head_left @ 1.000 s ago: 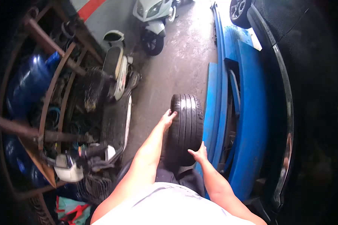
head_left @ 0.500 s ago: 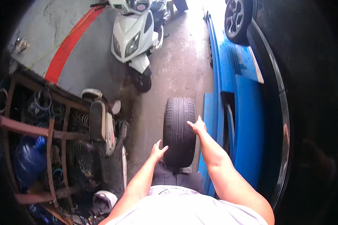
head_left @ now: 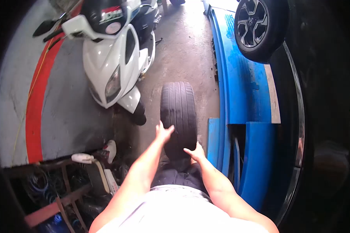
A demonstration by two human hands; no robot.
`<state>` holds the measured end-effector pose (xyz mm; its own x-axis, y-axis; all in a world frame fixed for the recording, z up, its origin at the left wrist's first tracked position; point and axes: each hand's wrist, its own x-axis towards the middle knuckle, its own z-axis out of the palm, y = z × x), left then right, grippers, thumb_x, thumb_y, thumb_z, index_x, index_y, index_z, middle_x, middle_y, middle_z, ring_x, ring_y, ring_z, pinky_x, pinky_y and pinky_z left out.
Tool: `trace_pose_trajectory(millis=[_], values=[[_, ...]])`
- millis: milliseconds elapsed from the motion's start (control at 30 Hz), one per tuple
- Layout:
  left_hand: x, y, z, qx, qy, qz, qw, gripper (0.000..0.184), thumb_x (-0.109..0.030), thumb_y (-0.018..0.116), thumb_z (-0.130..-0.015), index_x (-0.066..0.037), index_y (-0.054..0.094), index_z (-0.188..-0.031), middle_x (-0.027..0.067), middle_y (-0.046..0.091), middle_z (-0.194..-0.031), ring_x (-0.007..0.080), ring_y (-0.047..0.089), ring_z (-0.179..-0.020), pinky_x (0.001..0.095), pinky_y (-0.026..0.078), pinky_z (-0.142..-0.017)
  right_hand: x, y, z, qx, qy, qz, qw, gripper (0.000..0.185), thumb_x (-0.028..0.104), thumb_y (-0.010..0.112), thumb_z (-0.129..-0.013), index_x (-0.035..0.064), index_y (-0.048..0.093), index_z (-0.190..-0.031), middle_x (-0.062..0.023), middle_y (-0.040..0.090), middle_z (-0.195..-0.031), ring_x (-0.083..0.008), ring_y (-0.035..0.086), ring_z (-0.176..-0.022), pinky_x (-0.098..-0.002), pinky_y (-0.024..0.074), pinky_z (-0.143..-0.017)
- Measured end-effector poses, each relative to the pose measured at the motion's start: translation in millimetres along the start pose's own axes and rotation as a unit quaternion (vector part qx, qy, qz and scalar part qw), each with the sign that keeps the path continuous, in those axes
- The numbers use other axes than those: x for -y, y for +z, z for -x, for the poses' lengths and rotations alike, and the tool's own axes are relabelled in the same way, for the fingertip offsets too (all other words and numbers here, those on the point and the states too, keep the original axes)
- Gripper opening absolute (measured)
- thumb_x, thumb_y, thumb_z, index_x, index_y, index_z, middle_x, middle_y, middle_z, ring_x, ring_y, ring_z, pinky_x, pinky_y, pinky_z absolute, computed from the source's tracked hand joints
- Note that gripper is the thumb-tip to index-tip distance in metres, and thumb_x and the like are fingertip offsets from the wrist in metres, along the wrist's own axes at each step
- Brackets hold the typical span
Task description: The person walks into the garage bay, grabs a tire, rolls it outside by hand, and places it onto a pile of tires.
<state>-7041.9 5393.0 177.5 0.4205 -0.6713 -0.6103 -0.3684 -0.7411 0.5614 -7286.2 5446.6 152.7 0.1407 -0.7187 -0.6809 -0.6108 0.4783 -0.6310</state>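
A black car tire (head_left: pixel 178 112) stands upright on its tread in front of my legs, with its grooved face turned up toward me. My left hand (head_left: pixel 164 133) is at its left edge, thumb over the tread and fingers along the sidewall. Lower down, on the near right edge, my right hand (head_left: pixel 195 152) has its thumb on the tread, its fingers partly hidden beside the sidewall. Both hands hold the tire between them.
Ahead on the left is a parked white scooter (head_left: pixel 109 73). A blue lift ramp (head_left: pixel 247 93) runs along the right, beside a dark car with an alloy wheel (head_left: pixel 252 23). A metal rack (head_left: pixel 62 202) with coils and parts is at lower left.
The tire has rolled forward along the floor as I moved ahead. My left hand shifted up its left edge and my right hand lower. The scooter and car wheel now appear nearer.
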Motion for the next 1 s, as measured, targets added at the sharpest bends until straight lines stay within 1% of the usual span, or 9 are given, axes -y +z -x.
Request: trace_pose_trajectory(millis=[67,200,333,433,567,667,733,933,1000], values=[[-100.5,-32.0,-73.8,0.033,-0.026,0.006,0.999,0.106,-0.048,0.074,-0.080,-0.003,0.014,-0.155,0.0256,0.029,-0.154,0.0333,0.033,-0.142,0.0428,0.034,-0.114,31.8,-13.5,-49.1,-0.039,-0.003,0.092,0.995,0.130,0.058,0.083,-0.064,-0.0055,0.012,-0.152,-0.0278,0.025,-0.155,-0.0373,0.034,-0.141,-0.0422,0.0311,-0.116],[-133.1,-34.7,-174.3,0.104,0.100,0.452,0.880,0.089,-0.032,0.067,-0.092,-0.003,0.012,-0.155,0.0125,0.023,-0.161,0.0253,0.023,-0.147,0.0381,0.021,-0.118,107.3,-58.2,-161.4,-0.097,0.078,0.098,0.987,0.126,0.060,0.079,-0.069,-0.0045,0.010,-0.152,-0.0296,0.025,-0.154,-0.0367,0.031,-0.142,-0.0452,0.0295,-0.116],[-57.5,12.0,-222.0,-0.033,0.011,0.235,0.971,0.090,-0.038,0.074,-0.086,-0.005,0.025,-0.153,0.0233,0.047,-0.144,0.0303,0.044,-0.135,0.0400,0.034,-0.112,185.8,-120.2,-260.0,-0.111,0.079,0.055,0.989,0.112,0.070,0.067,-0.076,-0.0011,0.023,-0.151,-0.0274,0.037,-0.149,-0.0373,0.038,-0.139,-0.0463,0.0319,-0.114],[-157.8,-7.8,-233.5,-0.090,0.047,0.049,0.994,0.096,-0.043,0.075,-0.081,-0.010,0.022,-0.155,0.0208,0.037,-0.149,0.0364,0.036,-0.139,0.0445,0.032,-0.114,233.9,-154.3,-322.1,0.101,0.057,0.066,0.991,0.107,0.064,0.071,-0.076,-0.0047,0.031,-0.148,-0.0274,0.047,-0.142,-0.0349,0.047,-0.133,-0.0404,0.0356,-0.112],[-316.9,-47.1,-388.5,-0.203,0.068,-0.002,0.977,0.099,-0.055,0.073,-0.078,-0.009,0.028,-0.153,0.0238,0.034,-0.149,0.0390,0.035,-0.137,0.0460,0.032,-0.113,300.5,-164.8,-383.9,0.093,-0.014,0.091,0.991,0.118,0.062,0.075,-0.074,-0.0034,0.014,-0.153,-0.0287,0.040,-0.147,-0.0355,0.043,-0.136,-0.0413,0.0341,-0.113],[-449.4,-78.3,-494.7,-0.148,0.062,-0.065,0.985,0.102,-0.060,0.072,-0.076,-0.008,0.029,-0.152,0.0246,0.030,-0.153,0.0376,0.031,-0.142,0.0464,0.030,-0.114,348.1,-171.7,-449.5,-0.021,0.002,0.091,0.996,0.126,0.062,0.076,-0.073,-0.0029,0.003,-0.153,-0.0297,0.033,-0.150,-0.0372,0.037,-0.140,-0.0421,0.0320,-0.115],[-489.9,-93.8,-554.6,-0.001,0.168,0.275,0.947,0.095,-0.056,0.069,-0.081,-0.007,0.029,-0.152,0.0238,0.025,-0.157,0.0361,0.028,-0.144,0.0415,0.029,-0.115,380.6,-190.3,-489.1,-0.064,0.041,0.065,0.995,0.130,0.061,0.077,-0.071,-0.0022,0.000,-0.153,-0.0292,0.028,-0.153,-0.0382,0.032,-0.142,-0.0427,0.0298,-0.116],[-474.0,-51.8,-653.7,0.020,0.099,0.034,0.994,0.104,-0.061,0.071,-0.077,-0.003,0.027,-0.152,0.0227,0.024,-0.158,0.0323,0.024,-0.147,0.0410,0.026,-0.118,496.4,-326.5,-635.5,0.000,0.069,0.034,0.997,0.120,0.056,0.080,-0.070,-0.0044,0.016,-0.152,-0.0297,0.036,-0.149,-0.0354,0.037,-0.140,-0.0399,0.0318,-0.115],[-552.0,-67.6,-658.4,-0.028,0.079,0.047,0.995,0.106,-0.061,0.073,-0.075,-0.006,0.027,-0.153,0.0222,0.028,-0.156,0.0323,0.029,-0.145,0.0434,0.025,-0.117,520.6,-350.3,-691.3,0.016,0.052,0.017,0.998,0.121,0.057,0.081,-0.068,-0.0048,0.018,-0.152,-0.0294,0.037,-0.149,-0.0357,0.039,-0.139,-0.0395,0.0326,-0.114]])
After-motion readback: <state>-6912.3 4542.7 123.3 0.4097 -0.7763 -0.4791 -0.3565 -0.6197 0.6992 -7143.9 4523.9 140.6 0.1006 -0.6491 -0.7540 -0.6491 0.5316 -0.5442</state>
